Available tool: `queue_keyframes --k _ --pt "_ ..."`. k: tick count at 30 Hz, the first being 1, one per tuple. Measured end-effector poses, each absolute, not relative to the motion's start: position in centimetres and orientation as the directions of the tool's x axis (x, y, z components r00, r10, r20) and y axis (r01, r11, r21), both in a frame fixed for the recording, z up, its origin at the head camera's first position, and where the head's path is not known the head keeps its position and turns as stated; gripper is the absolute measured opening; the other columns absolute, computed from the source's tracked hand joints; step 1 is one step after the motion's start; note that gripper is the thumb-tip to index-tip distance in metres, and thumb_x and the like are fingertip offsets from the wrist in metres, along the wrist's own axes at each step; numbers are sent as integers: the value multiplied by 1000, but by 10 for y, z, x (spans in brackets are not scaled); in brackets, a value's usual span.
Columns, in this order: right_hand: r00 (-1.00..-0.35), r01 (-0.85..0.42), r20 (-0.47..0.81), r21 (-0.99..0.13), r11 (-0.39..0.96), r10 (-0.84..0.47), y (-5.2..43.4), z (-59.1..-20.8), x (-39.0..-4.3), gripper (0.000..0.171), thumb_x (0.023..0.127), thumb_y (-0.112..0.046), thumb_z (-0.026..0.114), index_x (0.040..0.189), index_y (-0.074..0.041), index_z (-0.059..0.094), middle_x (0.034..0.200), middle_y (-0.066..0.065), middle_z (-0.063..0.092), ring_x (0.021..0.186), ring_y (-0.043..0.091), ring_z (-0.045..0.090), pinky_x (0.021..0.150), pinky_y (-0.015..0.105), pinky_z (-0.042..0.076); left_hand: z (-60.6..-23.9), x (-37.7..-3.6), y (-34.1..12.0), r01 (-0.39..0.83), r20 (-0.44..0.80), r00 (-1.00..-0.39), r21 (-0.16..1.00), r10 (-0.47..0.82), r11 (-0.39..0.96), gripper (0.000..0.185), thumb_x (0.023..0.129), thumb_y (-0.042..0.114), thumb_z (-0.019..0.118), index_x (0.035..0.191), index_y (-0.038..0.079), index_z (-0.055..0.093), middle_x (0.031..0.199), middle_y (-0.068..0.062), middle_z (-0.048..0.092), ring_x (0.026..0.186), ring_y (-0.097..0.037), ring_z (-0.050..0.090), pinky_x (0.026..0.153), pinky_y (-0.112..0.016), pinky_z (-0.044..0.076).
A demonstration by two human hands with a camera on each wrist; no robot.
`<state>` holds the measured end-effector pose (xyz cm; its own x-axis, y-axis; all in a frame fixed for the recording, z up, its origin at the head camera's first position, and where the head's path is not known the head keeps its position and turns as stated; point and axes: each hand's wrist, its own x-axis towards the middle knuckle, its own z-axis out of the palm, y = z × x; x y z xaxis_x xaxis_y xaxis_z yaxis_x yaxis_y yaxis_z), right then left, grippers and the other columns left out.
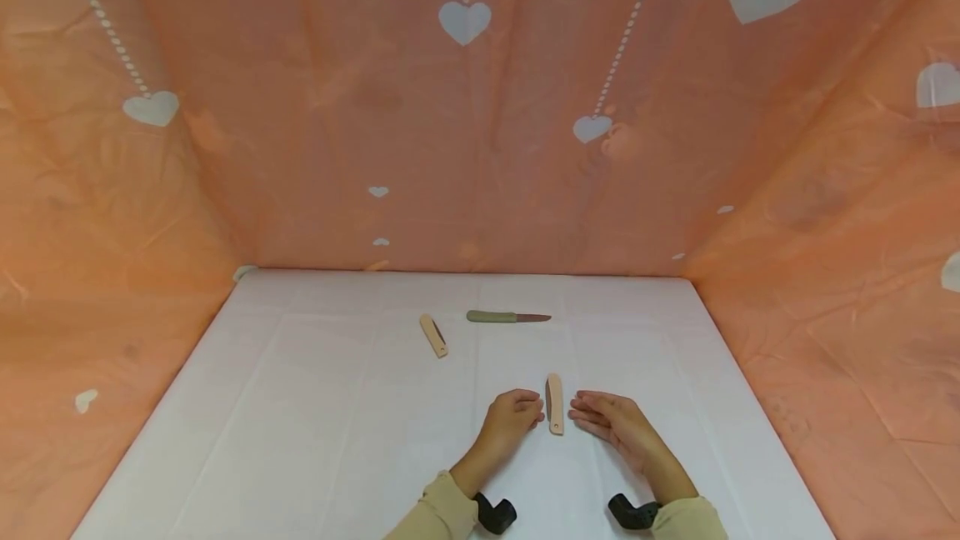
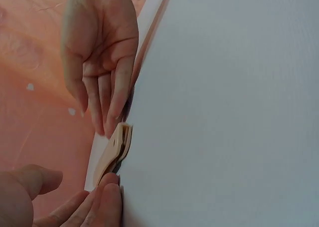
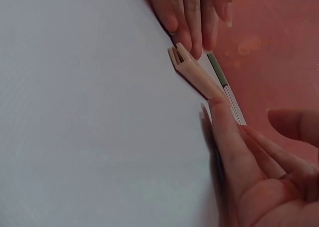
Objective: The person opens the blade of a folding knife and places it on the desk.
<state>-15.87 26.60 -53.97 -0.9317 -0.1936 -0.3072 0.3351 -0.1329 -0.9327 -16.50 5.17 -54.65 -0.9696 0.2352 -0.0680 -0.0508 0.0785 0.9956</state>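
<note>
A folded pocket knife (image 1: 555, 407) with a pale wooden handle lies on the white tabletop between my two hands, its long side pointing away from me. On its left is my left hand (image 1: 510, 423), fingers loosely extended and holding nothing. My right hand (image 1: 615, 427) sits on the other side, palm turned inward, fingertips a little apart from the handle. In the left wrist view the slotted end of the pocket knife (image 2: 115, 149) shows between both sets of fingers. The right wrist view shows the handle (image 3: 197, 77) close by the fingertips.
Farther back lies a second pale pocket knife (image 1: 432, 336), folded and slanted. To its right is a knife with a green handle (image 1: 491, 317), its blade pointing right. An orange curtain with white hearts (image 1: 465, 148) encloses the white table (image 1: 315, 407) at the back and sides.
</note>
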Motion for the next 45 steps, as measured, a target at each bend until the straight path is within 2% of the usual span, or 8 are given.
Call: queue_keyframes --k 10,22,28,35,45 --pt "-927 337 -309 -935 -111 -215 261 -539 -161 50 98 -16 48 130 19 34 117 23 58 104 28 60 91 36 47 -543 -167 55 -73 -84 -959 996 272 49 24 91 8 58 105 -12 59 90 -18 67 79 -23 66 69 -27 56" --pt "-921 337 -300 -933 -124 -247 259 -540 -166 47 99 -14 46 130 20 35 116 22 60 103 27 61 91 37 47 -545 -171 55 -188 -168 -938 981 302 -41 27 91 6 58 109 -15 56 97 -23 65 84 -30 66 72 -33 56" --pt "-919 304 -262 -947 -105 -295 251 -539 -167 46 99 -12 44 130 22 33 119 23 57 104 24 60 92 35 46 -545 -171 54 -220 -192 -929 974 316 -54 26 91 7 59 108 -13 57 95 -20 66 83 -27 66 71 -30 56" --pt "-932 251 -224 -966 -62 -286 238 -537 -167 43 97 -7 48 127 22 37 117 24 57 102 20 60 91 34 48 -545 -171 53 -230 -186 -926 968 329 -99 27 91 7 59 108 -14 56 96 -21 66 83 -25 66 73 -33 56" --pt "-946 211 -202 -978 -9 -253 226 -534 -162 38 96 -5 49 125 19 43 121 26 55 109 24 56 92 33 47 -546 -171 49 -252 -207 -930 960 304 -118 31 92 7 58 112 -16 53 97 -22 65 79 -20 65 73 -35 56"
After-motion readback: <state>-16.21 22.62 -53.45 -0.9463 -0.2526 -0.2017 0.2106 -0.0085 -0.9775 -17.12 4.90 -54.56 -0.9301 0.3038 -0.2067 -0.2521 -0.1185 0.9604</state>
